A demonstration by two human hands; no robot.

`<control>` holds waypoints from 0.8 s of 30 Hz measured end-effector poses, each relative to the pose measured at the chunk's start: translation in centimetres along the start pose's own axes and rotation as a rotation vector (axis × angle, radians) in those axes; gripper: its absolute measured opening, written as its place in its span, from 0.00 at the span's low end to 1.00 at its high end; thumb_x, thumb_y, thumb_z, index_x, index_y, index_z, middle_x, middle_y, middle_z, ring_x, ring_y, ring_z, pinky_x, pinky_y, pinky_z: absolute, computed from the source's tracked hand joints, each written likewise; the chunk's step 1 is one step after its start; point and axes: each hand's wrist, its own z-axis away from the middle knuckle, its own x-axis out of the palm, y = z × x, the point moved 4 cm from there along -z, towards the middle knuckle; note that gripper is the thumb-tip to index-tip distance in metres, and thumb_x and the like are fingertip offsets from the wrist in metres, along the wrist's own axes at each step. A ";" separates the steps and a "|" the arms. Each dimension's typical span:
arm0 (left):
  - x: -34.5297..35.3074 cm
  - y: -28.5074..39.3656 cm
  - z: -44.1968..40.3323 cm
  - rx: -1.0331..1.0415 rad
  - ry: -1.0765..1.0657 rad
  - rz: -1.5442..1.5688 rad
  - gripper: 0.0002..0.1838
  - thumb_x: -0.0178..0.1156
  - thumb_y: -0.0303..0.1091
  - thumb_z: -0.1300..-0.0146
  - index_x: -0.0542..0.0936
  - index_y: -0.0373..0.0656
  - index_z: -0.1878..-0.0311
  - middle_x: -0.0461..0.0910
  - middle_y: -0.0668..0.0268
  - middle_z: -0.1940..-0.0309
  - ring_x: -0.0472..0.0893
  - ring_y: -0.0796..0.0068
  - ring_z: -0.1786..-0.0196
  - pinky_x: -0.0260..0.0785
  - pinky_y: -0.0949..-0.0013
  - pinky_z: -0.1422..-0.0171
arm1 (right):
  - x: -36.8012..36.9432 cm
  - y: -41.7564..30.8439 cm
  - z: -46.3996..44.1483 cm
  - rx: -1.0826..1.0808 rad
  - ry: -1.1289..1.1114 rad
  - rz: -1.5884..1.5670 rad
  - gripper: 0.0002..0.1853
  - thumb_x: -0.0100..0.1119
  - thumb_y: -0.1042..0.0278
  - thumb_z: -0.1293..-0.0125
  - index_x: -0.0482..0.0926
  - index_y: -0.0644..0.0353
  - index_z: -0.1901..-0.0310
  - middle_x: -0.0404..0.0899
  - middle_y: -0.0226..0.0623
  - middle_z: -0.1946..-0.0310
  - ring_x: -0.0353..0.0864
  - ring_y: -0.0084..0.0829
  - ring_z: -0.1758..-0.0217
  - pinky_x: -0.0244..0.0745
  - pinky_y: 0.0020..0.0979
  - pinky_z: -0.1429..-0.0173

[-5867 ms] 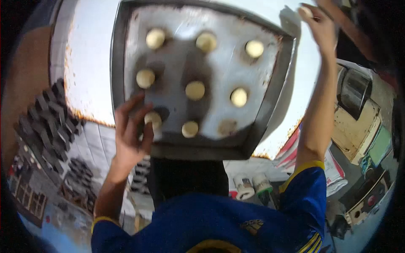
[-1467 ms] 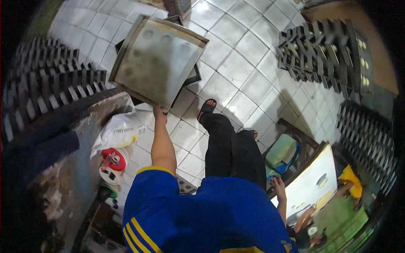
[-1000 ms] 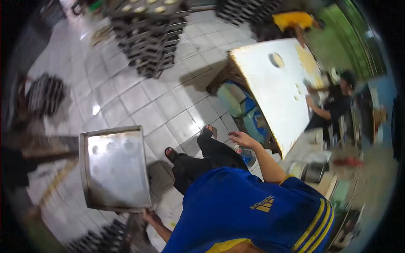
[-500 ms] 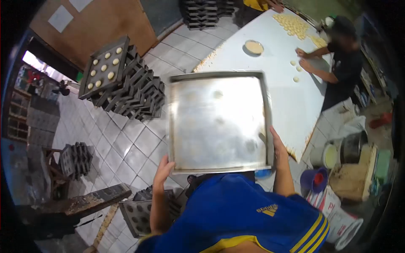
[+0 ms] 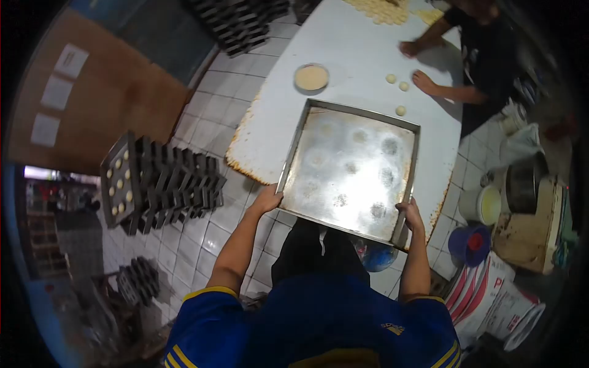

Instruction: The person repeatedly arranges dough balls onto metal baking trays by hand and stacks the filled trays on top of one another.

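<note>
A square metal tray [image 5: 350,165] with dark round marks and no dough on it is held between my hands over the near end of the white table [image 5: 270,122]. My left hand [image 5: 268,199] grips its near left corner. Around its near right edge, my right hand [image 5: 410,214] is closed. Past the tray lie three dough balls [image 5: 400,110] and a round bowl [image 5: 311,78] of pale, crumb-like contents.
A co-worker's hands [image 5: 426,83] rest near the dough balls. Many dough pieces [image 5: 380,9] lie at the far end. Stacked trays [image 5: 178,184] stand on the left floor; buckets [image 5: 469,244] and sacks [image 5: 491,300] are at the right.
Earlier, my left hand alone carried the bare tray from a stack; now both hands hold it. Since half a second ago it has come over the table's near end, and the view has turned.
</note>
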 end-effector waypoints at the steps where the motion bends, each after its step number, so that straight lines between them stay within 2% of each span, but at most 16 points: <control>1: 0.4 -0.3 -0.8 -0.004 -0.036 -0.003 0.21 0.59 0.39 0.33 0.80 0.31 0.47 0.83 0.35 0.52 0.85 0.42 0.46 0.76 0.50 0.41 | -0.4 1.1 -0.9 -0.017 0.002 0.081 0.34 0.66 0.76 0.40 0.70 0.67 0.31 0.82 0.41 0.52 0.82 0.36 0.53 0.80 0.39 0.45; 3: 0.6 -1.5 -3.2 0.062 0.077 -0.199 0.24 0.60 0.42 0.33 0.79 0.32 0.42 0.82 0.37 0.52 0.83 0.38 0.46 0.75 0.47 0.40 | -0.2 0.5 -1.3 -0.020 -0.030 0.238 0.30 0.68 0.73 0.38 0.73 0.67 0.33 0.82 0.40 0.51 0.82 0.35 0.54 0.80 0.40 0.45; 5: 0.0 -1.0 -5.1 0.128 0.032 -0.179 0.24 0.62 0.43 0.33 0.78 0.33 0.42 0.81 0.40 0.54 0.82 0.36 0.48 0.74 0.45 0.41 | -0.7 0.5 -1.9 -0.017 0.024 0.336 0.29 0.68 0.70 0.35 0.75 0.67 0.34 0.82 0.42 0.50 0.83 0.36 0.54 0.80 0.40 0.44; 7: -0.5 -0.9 -6.1 0.164 -0.057 -0.227 0.26 0.61 0.45 0.32 0.79 0.31 0.40 0.80 0.41 0.44 0.81 0.36 0.40 0.73 0.45 0.31 | -0.7 0.5 -2.2 -0.020 0.068 0.439 0.27 0.69 0.67 0.33 0.77 0.68 0.34 0.82 0.44 0.49 0.84 0.37 0.53 0.80 0.40 0.44; 8: -1.5 0.7 -6.6 0.042 -0.133 -0.199 0.24 0.64 0.43 0.32 0.80 0.32 0.44 0.81 0.45 0.50 0.84 0.43 0.46 0.76 0.47 0.38 | -1.0 -0.4 -1.4 -0.097 0.153 0.568 0.27 0.69 0.63 0.31 0.78 0.67 0.34 0.82 0.46 0.47 0.84 0.39 0.52 0.81 0.41 0.43; 9: -2.9 3.2 -7.9 0.056 -0.158 -0.201 0.24 0.64 0.43 0.32 0.80 0.32 0.44 0.81 0.45 0.50 0.84 0.43 0.46 0.76 0.47 0.38 | -1.1 -1.8 -1.1 -0.172 0.237 0.700 0.28 0.70 0.60 0.29 0.79 0.66 0.33 0.82 0.48 0.46 0.85 0.41 0.51 0.81 0.41 0.42; 11: -6.8 8.0 -10.7 0.135 0.246 -0.128 0.17 0.67 0.40 0.33 0.81 0.34 0.52 0.81 0.50 0.61 0.84 0.50 0.57 0.77 0.51 0.50 | 0.8 -8.4 -0.9 -0.152 0.342 0.682 0.26 0.69 0.60 0.28 0.80 0.67 0.34 0.81 0.51 0.44 0.85 0.44 0.46 0.81 0.41 0.40; 12: -7.4 9.6 -13.4 0.120 0.339 0.001 0.12 0.68 0.36 0.31 0.79 0.36 0.59 0.78 0.54 0.71 0.81 0.52 0.66 0.74 0.54 0.58 | 1.4 -11.3 -1.7 -0.150 0.423 0.667 0.25 0.68 0.60 0.26 0.81 0.68 0.35 0.81 0.53 0.43 0.85 0.47 0.42 0.82 0.42 0.39; 13: -8.0 12.7 -16.3 0.178 0.371 -0.015 0.10 0.66 0.33 0.30 0.77 0.36 0.61 0.77 0.54 0.75 0.79 0.51 0.70 0.72 0.55 0.62 | 1.3 -12.9 -3.9 -0.305 0.450 0.736 0.24 0.68 0.60 0.26 0.81 0.67 0.35 0.81 0.52 0.43 0.85 0.46 0.41 0.82 0.41 0.39; 14: -7.9 17.2 -19.7 0.285 0.346 0.062 0.10 0.65 0.33 0.28 0.78 0.35 0.60 0.79 0.53 0.71 0.80 0.51 0.68 0.73 0.56 0.59 | 1.0 -14.5 -6.5 -0.460 0.472 0.805 0.24 0.68 0.61 0.26 0.81 0.66 0.35 0.81 0.52 0.43 0.85 0.45 0.40 0.82 0.40 0.39; 15: -7.2 21.7 -23.6 0.368 0.256 0.121 0.10 0.65 0.33 0.28 0.78 0.35 0.56 0.81 0.51 0.65 0.82 0.50 0.62 0.75 0.55 0.55 | 1.4 -17.0 -9.1 -0.467 0.448 0.744 0.24 0.68 0.61 0.26 0.81 0.65 0.34 0.81 0.52 0.42 0.85 0.46 0.40 0.82 0.41 0.37; 16: -6.1 25.2 -27.6 0.547 0.204 0.112 0.14 0.66 0.32 0.29 0.79 0.34 0.47 0.82 0.50 0.55 0.85 0.50 0.51 0.78 0.54 0.46 | 2.8 -20.0 -12.2 -0.483 0.416 0.674 0.24 0.68 0.61 0.26 0.81 0.64 0.33 0.82 0.52 0.42 0.85 0.47 0.39 0.81 0.41 0.35; 18: -3.1 31.7 -35.3 0.748 0.104 0.060 0.27 0.65 0.31 0.28 0.74 0.37 0.29 0.77 0.50 0.35 0.84 0.47 0.37 0.78 0.55 0.32 | 5.2 -25.1 -17.8 -0.518 0.392 0.698 0.26 0.69 0.61 0.28 0.80 0.61 0.32 0.81 0.52 0.39 0.85 0.51 0.38 0.79 0.44 0.31; 19: -1.4 34.1 -39.7 0.750 0.049 0.109 0.29 0.65 0.32 0.28 0.72 0.38 0.26 0.73 0.49 0.30 0.82 0.46 0.34 0.77 0.54 0.29 | 5.9 -26.1 -21.1 -0.574 0.403 0.731 0.27 0.69 0.60 0.29 0.80 0.59 0.31 0.80 0.52 0.38 0.84 0.52 0.38 0.79 0.45 0.31; 22: 3.6 38.9 -52.5 0.924 0.264 -0.157 0.33 0.64 0.32 0.30 0.70 0.40 0.22 0.70 0.47 0.26 0.80 0.45 0.31 0.75 0.53 0.26 | 7.7 -27.8 -29.9 -0.597 0.377 0.827 0.32 0.72 0.59 0.34 0.79 0.54 0.29 0.77 0.54 0.35 0.83 0.57 0.37 0.79 0.48 0.30; 24: 5.6 42.2 -58.1 0.860 0.278 -0.290 0.34 0.72 0.35 0.35 0.75 0.45 0.26 0.75 0.50 0.30 0.77 0.48 0.28 0.73 0.53 0.25 | 9.3 -28.2 -33.2 -0.473 0.341 0.932 0.30 0.72 0.60 0.36 0.81 0.55 0.33 0.78 0.56 0.38 0.83 0.58 0.38 0.81 0.50 0.33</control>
